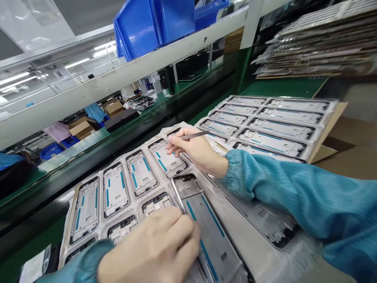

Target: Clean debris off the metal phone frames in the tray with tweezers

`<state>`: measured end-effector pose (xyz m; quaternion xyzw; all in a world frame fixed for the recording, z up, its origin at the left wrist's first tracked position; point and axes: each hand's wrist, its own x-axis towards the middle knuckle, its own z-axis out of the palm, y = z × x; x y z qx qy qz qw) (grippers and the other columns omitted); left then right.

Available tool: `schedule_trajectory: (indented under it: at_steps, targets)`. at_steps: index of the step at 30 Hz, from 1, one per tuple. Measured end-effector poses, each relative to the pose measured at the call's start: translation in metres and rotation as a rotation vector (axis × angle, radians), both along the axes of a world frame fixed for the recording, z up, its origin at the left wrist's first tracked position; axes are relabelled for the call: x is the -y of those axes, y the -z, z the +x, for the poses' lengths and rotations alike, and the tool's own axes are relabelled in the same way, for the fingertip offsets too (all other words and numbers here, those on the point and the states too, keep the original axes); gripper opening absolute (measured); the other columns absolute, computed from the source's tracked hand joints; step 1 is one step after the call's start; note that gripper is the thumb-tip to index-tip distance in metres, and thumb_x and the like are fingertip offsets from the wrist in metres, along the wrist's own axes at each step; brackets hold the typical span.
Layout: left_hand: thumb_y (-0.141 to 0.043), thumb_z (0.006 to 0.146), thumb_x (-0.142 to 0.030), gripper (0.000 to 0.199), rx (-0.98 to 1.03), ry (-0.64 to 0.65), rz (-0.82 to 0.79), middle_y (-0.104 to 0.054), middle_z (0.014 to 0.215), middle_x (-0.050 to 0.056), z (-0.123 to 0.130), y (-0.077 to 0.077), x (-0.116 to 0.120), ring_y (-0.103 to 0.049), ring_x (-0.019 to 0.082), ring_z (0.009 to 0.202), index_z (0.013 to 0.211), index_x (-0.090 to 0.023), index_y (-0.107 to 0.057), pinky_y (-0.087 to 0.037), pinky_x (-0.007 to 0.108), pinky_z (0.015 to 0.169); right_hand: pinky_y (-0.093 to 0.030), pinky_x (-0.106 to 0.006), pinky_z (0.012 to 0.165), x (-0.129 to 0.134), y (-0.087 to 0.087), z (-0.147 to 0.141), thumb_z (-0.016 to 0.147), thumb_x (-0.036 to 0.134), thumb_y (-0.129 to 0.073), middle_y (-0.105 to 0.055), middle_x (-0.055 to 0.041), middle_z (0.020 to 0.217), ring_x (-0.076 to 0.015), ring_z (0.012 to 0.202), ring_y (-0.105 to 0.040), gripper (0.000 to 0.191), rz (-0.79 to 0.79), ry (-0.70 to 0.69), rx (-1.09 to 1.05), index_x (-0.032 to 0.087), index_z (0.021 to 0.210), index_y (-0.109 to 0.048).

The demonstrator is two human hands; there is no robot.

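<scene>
The left hand (150,247) curls its fingers on a shiny phone frame (206,220) with blue strips (209,261). The right hand (196,151) pinches a thin metal stick (194,135).

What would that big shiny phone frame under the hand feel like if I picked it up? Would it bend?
The phone frame is probably fairly stiff, since its metal rim looks straight and unbent where the left hand rests on it. It likely feels light for its size, being mostly thin plate. Its smooth, shiny rim might be a little slippery.
</scene>
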<state>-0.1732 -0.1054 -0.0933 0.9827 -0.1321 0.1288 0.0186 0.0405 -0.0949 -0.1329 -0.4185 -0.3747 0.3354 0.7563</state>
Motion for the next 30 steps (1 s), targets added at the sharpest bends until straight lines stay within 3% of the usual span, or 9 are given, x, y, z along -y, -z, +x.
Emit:
schedule_trajectory:
  at_steps: [3, 6, 8, 11, 14, 19, 22, 24, 30]
  targets:
    - [-0.026, 0.105, -0.010, 0.040, -0.067, -0.103, -0.011, -0.062, 0.081, 0.009, 0.001, 0.018, -0.002, -0.057, 0.024, 0.063, 0.102, -0.010, -0.066, -0.051, 0.035, 0.053, -0.051, -0.021, 0.046, 0.010, -0.014, 0.002, 0.071, 0.045, -0.085, -0.072, -0.0009, 0.064, -0.0149, 0.058, -0.070, 0.038, 0.036, -0.069, 0.084, 0.019, 0.070, -0.058]
    - [-0.045, 0.102, -0.011, 0.021, -0.258, -0.125, -0.193, -0.062, 0.095, 0.008, 0.001, 0.021, -0.011, -0.060, 0.023, 0.077, 0.110, -0.015, -0.064, -0.053, 0.032, 0.068, -0.053, -0.021, 0.046, 0.028, -0.021, 0.011, 0.078, 0.045, -0.082, -0.074, -0.0025, 0.067, -0.0157, 0.058, -0.072, 0.037, 0.007, -0.205, 0.273, 0.018, 0.071, -0.057]
    - [-0.053, 0.102, -0.017, 0.013, -0.278, -0.109, -0.282, -0.062, 0.101, 0.007, -0.001, 0.020, -0.017, -0.060, 0.022, 0.083, 0.111, -0.019, -0.063, -0.051, 0.032, 0.073, -0.053, -0.021, 0.046, 0.039, -0.018, 0.018, 0.081, 0.042, -0.081, -0.075, -0.0029, 0.067, -0.0150, 0.056, -0.071, 0.035, -0.056, -0.289, 0.372, 0.017, 0.070, -0.057]
    - [-0.061, 0.100, -0.025, 0.007, -0.209, -0.095, -0.278, -0.062, 0.096, 0.005, 0.000, 0.022, -0.020, -0.057, 0.023, 0.080, 0.103, -0.020, -0.063, -0.045, 0.035, 0.069, -0.054, -0.020, 0.048, 0.049, -0.006, 0.027, 0.082, 0.039, -0.080, -0.076, -0.0035, 0.069, -0.0143, 0.057, -0.072, 0.032, -0.160, -0.339, 0.386, 0.017, 0.074, -0.058]
    - [-0.064, 0.099, -0.028, 0.009, -0.203, -0.113, -0.278, -0.062, 0.091, 0.004, 0.002, 0.029, -0.015, -0.056, 0.023, 0.077, 0.099, -0.019, -0.063, -0.044, 0.037, 0.067, -0.055, -0.020, 0.050, 0.050, 0.005, 0.031, 0.080, 0.040, -0.082, -0.077, -0.0046, 0.072, -0.0148, 0.059, -0.073, 0.033, -0.226, -0.396, 0.350, 0.017, 0.074, -0.059]
    - [-0.044, 0.108, -0.035, 0.023, -0.100, -0.190, -0.469, -0.064, 0.099, 0.007, -0.004, 0.042, -0.012, -0.059, 0.024, 0.087, 0.112, -0.021, -0.062, -0.052, 0.038, 0.075, -0.054, -0.020, 0.050, 0.055, 0.006, 0.032, 0.082, 0.035, -0.077, -0.076, -0.0008, 0.068, -0.0137, 0.057, -0.071, 0.029, -0.310, -0.501, 0.370, 0.018, 0.072, -0.055]
    - [-0.045, 0.106, -0.035, 0.023, 0.077, -0.338, -0.360, -0.064, 0.112, 0.010, -0.009, 0.048, -0.021, -0.060, 0.029, 0.099, 0.121, -0.025, -0.059, -0.055, 0.046, 0.082, -0.053, -0.019, 0.052, 0.059, 0.006, 0.031, 0.086, 0.031, -0.070, -0.074, 0.0012, 0.067, -0.0119, 0.058, -0.071, 0.024, -0.331, -0.481, 0.405, 0.017, 0.072, -0.056]
    - [-0.047, 0.103, -0.042, 0.031, 0.136, -0.442, -0.277, -0.061, 0.122, 0.013, -0.009, 0.053, -0.027, -0.058, 0.034, 0.109, 0.128, -0.027, -0.057, -0.055, 0.052, 0.088, -0.055, -0.021, 0.053, 0.059, 0.008, 0.031, 0.082, 0.032, -0.076, -0.075, -0.0001, 0.067, -0.0133, 0.058, -0.071, 0.027, -0.351, -0.507, 0.403, 0.017, 0.071, -0.057]
    - [-0.048, 0.094, -0.055, 0.058, -0.007, -0.550, -0.178, -0.056, 0.139, 0.010, -0.008, 0.066, -0.034, -0.051, 0.038, 0.128, 0.147, -0.032, -0.049, -0.053, 0.059, 0.099, -0.060, -0.023, 0.057, 0.056, 0.011, 0.035, 0.077, 0.032, -0.084, -0.074, -0.0013, 0.069, -0.0146, 0.061, -0.073, 0.029, -0.324, -0.550, 0.419, 0.016, 0.070, -0.061]
